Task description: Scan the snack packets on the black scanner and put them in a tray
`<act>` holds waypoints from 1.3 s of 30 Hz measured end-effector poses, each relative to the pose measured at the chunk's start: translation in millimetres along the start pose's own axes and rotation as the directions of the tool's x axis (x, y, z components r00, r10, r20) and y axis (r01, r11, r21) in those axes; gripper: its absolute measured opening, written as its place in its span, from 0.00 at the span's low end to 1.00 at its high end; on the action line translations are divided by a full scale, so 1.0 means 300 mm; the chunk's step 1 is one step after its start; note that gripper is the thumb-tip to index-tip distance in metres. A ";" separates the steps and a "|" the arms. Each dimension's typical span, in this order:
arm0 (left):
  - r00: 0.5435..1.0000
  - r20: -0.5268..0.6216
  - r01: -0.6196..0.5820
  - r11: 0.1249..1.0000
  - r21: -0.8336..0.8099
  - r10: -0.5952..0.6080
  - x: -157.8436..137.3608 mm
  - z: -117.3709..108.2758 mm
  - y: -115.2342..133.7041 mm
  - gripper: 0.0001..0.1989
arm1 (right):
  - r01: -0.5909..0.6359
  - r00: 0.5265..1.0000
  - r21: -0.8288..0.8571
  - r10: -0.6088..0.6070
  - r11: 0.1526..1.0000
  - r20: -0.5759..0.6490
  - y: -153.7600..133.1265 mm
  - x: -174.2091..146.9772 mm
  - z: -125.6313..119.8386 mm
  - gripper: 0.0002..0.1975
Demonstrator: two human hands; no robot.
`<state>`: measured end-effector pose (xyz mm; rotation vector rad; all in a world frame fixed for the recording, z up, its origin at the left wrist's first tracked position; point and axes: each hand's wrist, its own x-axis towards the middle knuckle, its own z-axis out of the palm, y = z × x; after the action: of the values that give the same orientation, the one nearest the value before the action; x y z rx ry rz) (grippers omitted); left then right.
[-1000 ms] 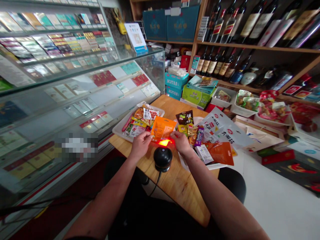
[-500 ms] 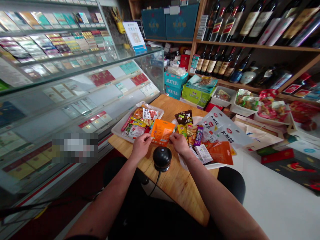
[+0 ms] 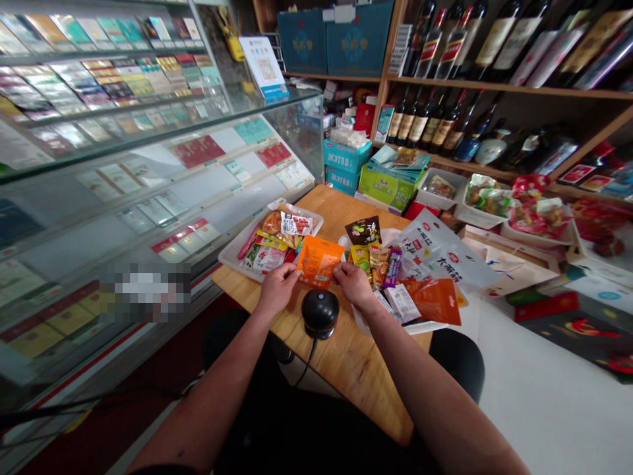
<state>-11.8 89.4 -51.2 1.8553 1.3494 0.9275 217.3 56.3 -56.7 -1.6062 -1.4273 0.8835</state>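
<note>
An orange snack packet [image 3: 320, 258] is held up between my two hands, just behind a black dome-shaped device [image 3: 320, 311] with a cable. My left hand [image 3: 277, 285] pinches its left edge; my right hand [image 3: 355, 284] pinches its right edge. On the left a white tray [image 3: 228, 256] carries several snack packs, a white-labelled one [image 3: 297, 224] on top. On the right another white tray [image 3: 363, 323] is heaped with packets: a dark pouch [image 3: 363, 230], a purple-wrapped bar [image 3: 393, 266], large grey pouches [image 3: 429, 245] and an orange-brown pouch [image 3: 435, 300].
The wooden table [image 3: 366, 376] stands before my knees. A glass display case [image 3: 198, 178] with flat packs runs along the left. Behind are stacked teal boxes [image 3: 346, 157], a green carton [image 3: 386, 187], shelves of bottles [image 3: 440, 125] and white bins of wrapped snacks [image 3: 487, 214].
The view has shifted very slightly. Both hands keep their hold on the orange packet, whose face now looks a little differently lit.
</note>
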 end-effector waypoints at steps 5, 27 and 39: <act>1.000 -0.002 0.003 1.000 -0.020 -0.003 -0.003 0.002 -0.010 0.13 | 0.045 0.998 -0.003 -0.045 0.999 -0.038 0.000 -0.002 0.001 0.13; 1.000 -0.004 -0.020 1.000 0.008 0.020 0.000 0.009 -0.021 0.13 | 0.043 0.999 -0.033 -0.044 0.999 -0.028 -0.014 -0.015 -0.002 0.14; 0.999 -0.031 0.027 0.997 -0.072 -0.030 0.008 0.013 -0.013 0.13 | -0.025 0.998 0.060 0.029 0.998 -0.063 -0.028 -0.017 -0.015 0.13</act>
<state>-9.9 92.2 -56.2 1.7697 1.3406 0.9821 217.0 51.3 -47.2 -1.5987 -1.3262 0.8744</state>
